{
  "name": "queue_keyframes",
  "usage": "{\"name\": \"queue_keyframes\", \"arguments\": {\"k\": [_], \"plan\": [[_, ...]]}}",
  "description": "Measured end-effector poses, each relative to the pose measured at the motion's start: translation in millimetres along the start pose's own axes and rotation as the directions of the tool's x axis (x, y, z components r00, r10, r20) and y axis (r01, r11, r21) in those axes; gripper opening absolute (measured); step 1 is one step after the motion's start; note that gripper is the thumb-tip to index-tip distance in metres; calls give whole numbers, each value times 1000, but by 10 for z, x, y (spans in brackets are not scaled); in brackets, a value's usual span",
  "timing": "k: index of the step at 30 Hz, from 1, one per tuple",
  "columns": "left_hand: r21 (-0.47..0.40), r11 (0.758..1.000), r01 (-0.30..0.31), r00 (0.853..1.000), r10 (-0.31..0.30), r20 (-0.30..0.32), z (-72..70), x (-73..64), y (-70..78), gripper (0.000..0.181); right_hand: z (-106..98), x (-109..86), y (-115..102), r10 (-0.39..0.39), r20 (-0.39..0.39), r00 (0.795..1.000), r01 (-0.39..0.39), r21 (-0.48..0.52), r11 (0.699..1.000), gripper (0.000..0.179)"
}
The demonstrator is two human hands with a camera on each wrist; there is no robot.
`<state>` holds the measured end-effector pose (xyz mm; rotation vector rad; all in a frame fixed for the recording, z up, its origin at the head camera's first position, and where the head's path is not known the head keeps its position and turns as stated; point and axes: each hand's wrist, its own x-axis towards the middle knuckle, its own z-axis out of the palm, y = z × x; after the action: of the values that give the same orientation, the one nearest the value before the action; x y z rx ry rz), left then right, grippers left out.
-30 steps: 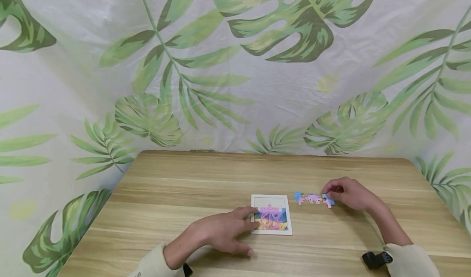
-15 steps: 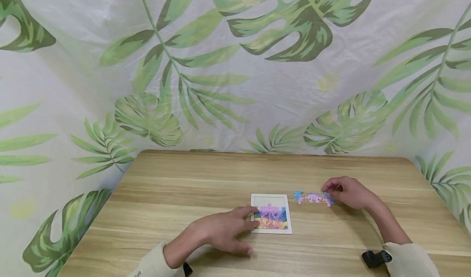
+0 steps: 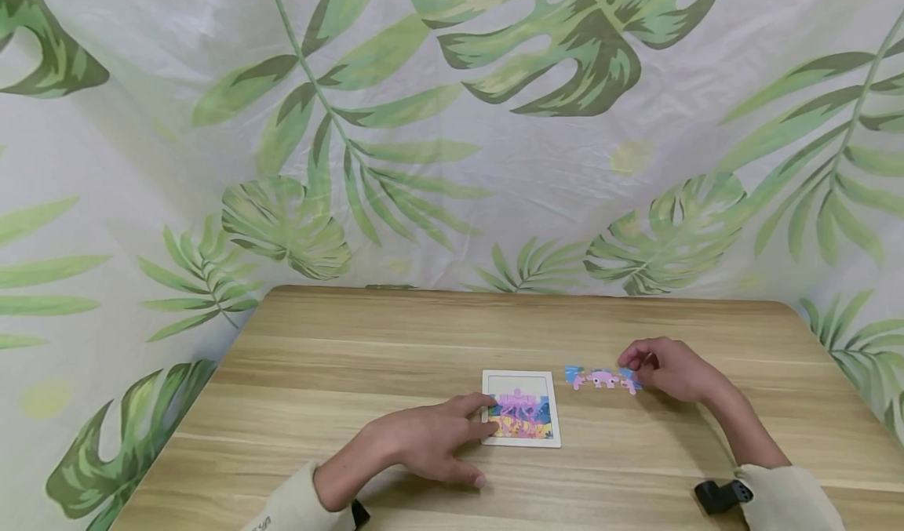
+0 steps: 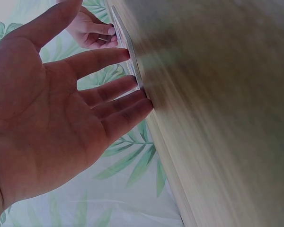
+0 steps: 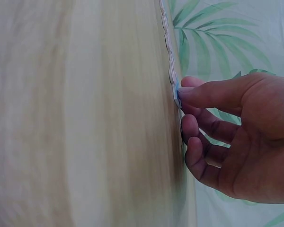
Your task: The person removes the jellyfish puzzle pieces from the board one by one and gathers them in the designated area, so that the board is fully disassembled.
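Observation:
In the head view, a white-framed jigsaw tray (image 3: 518, 383) lies on the table, its lower part filled with joined pink, blue and yellow pieces. My left hand (image 3: 431, 441) rests on its left side, fingers extended, fingertips at the frame and picture. To the right of the tray is a row of loose pieces: a blue-and-pink left one (image 3: 571, 375), a pink middle one with eyes (image 3: 603, 378), and a right puzzle piece (image 3: 628, 380). My right hand (image 3: 671, 369) pinches this last piece at its right end, thumb (image 5: 191, 96) on it, other fingers curled.
The wooden table (image 3: 367, 335) reaches back to a leaf-patterned cloth (image 3: 438, 154) hanging behind it. A black device (image 3: 720, 496) is strapped at my right wrist, by the light sleeve (image 3: 787, 500).
The right puzzle piece has shifted slightly up and left, closing the gap to the middle piece. My right hand has barely moved; my left hand has stayed on the tray.

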<state>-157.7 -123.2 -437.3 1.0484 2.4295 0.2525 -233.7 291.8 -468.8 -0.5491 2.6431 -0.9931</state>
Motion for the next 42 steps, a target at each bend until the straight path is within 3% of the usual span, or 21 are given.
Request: {"name": "queue_keyframes", "arguments": {"k": [16, 25, 32, 42], "plan": [[-16, 1000, -6, 1000, 6, 3, -3, 10, -3, 74, 23, 12, -54, -11, -20, 1000, 10, -24, 1000, 20], [-25, 1000, 7, 1000, -7, -2, -16, -49, -11, 74, 235, 174, -396, -27, 10, 1000, 27, 12, 1000, 14], [-20, 1000, -3, 1000, 2, -15, 30, -97, -14, 70, 378, 313, -635, -135, 47, 990, 135, 1, 991, 15], [102, 993, -54, 992, 65, -109, 75, -146, 16, 59, 576, 434, -933, -223, 103, 969, 224, 10, 975, 12]]}}
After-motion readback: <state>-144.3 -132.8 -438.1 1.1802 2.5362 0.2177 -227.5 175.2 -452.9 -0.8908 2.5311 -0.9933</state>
